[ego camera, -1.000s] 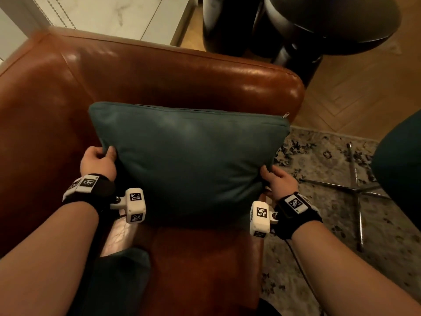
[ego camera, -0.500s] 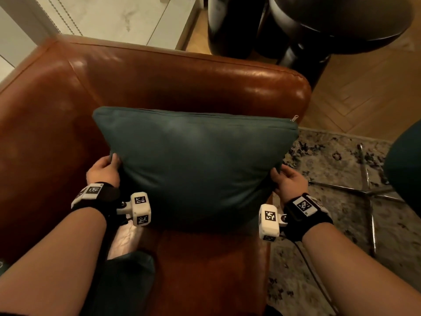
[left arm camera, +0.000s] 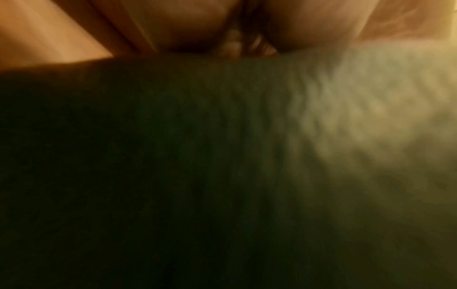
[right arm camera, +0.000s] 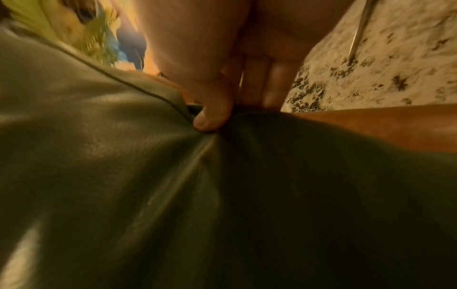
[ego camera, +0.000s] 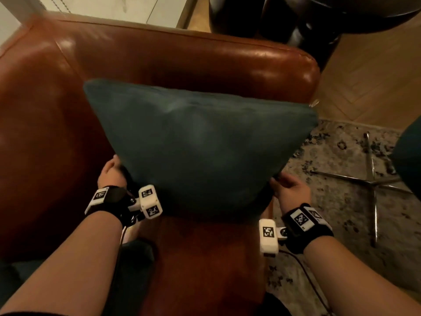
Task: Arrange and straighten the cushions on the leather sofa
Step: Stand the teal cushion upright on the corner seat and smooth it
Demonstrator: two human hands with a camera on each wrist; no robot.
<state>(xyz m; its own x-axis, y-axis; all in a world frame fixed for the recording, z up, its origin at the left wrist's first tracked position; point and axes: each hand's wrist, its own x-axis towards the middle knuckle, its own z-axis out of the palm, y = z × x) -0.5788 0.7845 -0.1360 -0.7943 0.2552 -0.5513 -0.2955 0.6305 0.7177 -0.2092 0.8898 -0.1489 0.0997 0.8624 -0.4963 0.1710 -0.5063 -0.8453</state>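
Note:
A dark teal cushion [ego camera: 200, 147] stands tilted on the brown leather sofa [ego camera: 159, 58], its top edge near the backrest. My left hand [ego camera: 111, 172] is at its lower left edge, fingers hidden behind the fabric. My right hand [ego camera: 289, 185] pinches its lower right corner. In the right wrist view the thumb [right arm camera: 210, 113] presses a fold of the cushion [right arm camera: 123, 156] against the fingers. The left wrist view is blurred; the cushion [left arm camera: 173, 156] fills it and only the palm shows at the top.
The sofa arm [ego camera: 34, 133] rises on the left. A patterned rug [ego camera: 341, 224] lies to the right with a metal chair base [ego camera: 371, 179] on it. A dark round object [ego camera: 296, 17] stands behind the backrest. Another teal cushion [ego camera: 136, 270] lies at the bottom left.
The cushion's bottom has been pulled toward me and both hands have come back with it, gripping lower near its bottom corners. The view has shifted closer.

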